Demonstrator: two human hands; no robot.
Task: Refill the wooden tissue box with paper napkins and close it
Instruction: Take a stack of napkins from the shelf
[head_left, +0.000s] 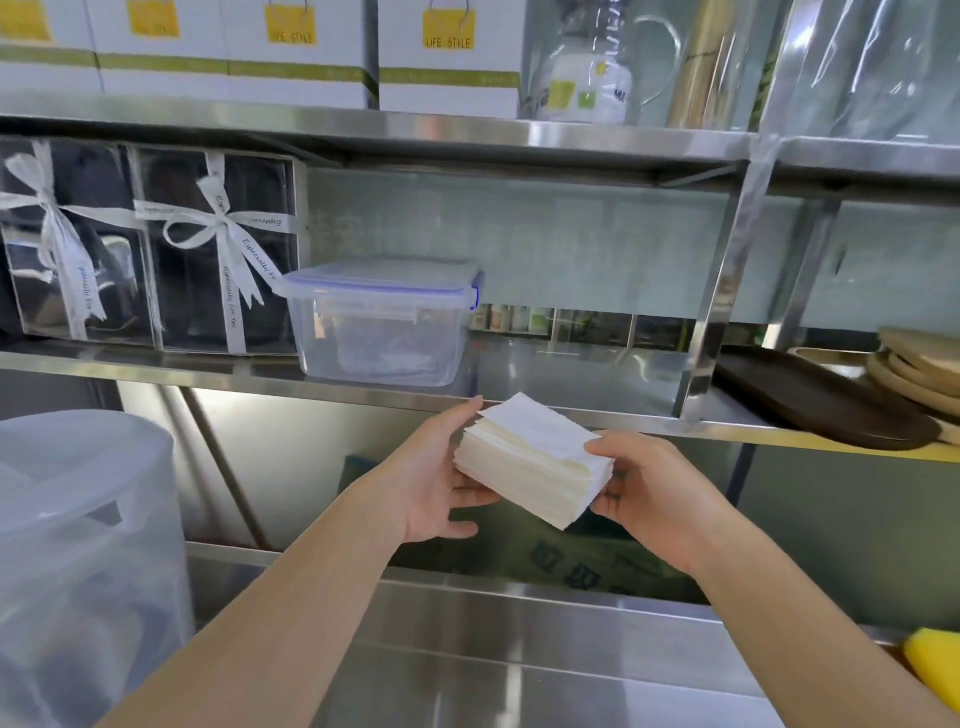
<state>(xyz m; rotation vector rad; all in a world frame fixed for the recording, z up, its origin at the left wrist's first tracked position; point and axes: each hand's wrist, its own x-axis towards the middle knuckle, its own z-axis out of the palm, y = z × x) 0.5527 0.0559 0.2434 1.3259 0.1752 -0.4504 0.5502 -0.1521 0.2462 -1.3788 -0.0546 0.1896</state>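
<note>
A thick stack of white paper napkins (530, 460) is held in the air in front of a steel shelf. My left hand (436, 478) grips its left side, thumb on the top edge and fingers underneath. My right hand (649, 493) grips its right corner, thumb on top. The wooden tissue box is not in view.
A clear lidded plastic container (382, 322) stands on the steel shelf (597, 410) just behind the napkins. Ribbon-tied clear gift boxes (218, 249) sit at the left, dark and wooden trays (826, 400) at the right. A large translucent bin (78, 545) is at lower left, a yellow sponge (935, 665) at lower right.
</note>
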